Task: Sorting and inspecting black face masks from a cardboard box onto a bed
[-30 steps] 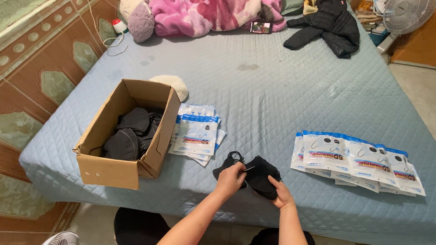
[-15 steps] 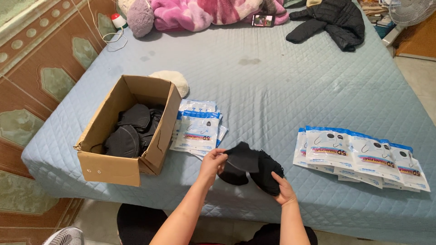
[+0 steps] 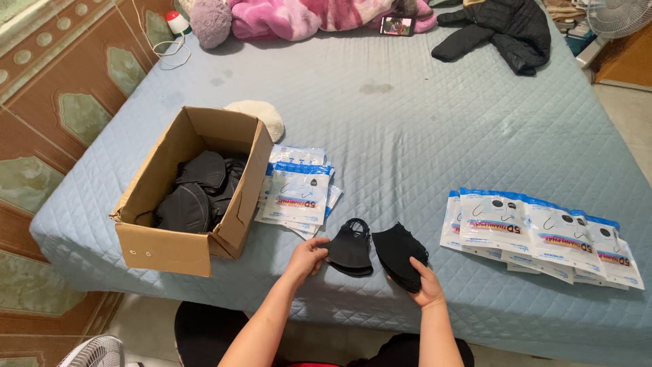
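Observation:
My left hand [image 3: 307, 257] grips a small stack of black face masks [image 3: 350, 249] by its left edge, just above the blue quilted bed [image 3: 407, 136]. My right hand [image 3: 425, 283] holds a second stack of black masks [image 3: 399, 255] from below, right beside the first; the two stacks are a little apart. An open cardboard box [image 3: 234, 177] holding several more black masks [image 3: 193, 197] stands to the left. Between the box and my left hand lies a pile of white-and-blue mask packets [image 3: 299, 194].
A fanned row of similar packets [image 3: 536, 234] lies at the right near the bed's front edge. A cream cap [image 3: 261, 115] sits behind the box. A pink blanket [image 3: 299, 17], phone [image 3: 398, 26] and black jacket [image 3: 502, 30] lie at the far side. Fans stand at the corners.
The single bunch of black masks held together in both hands has been split into two stacks, one in each hand. The view has shifted slightly.

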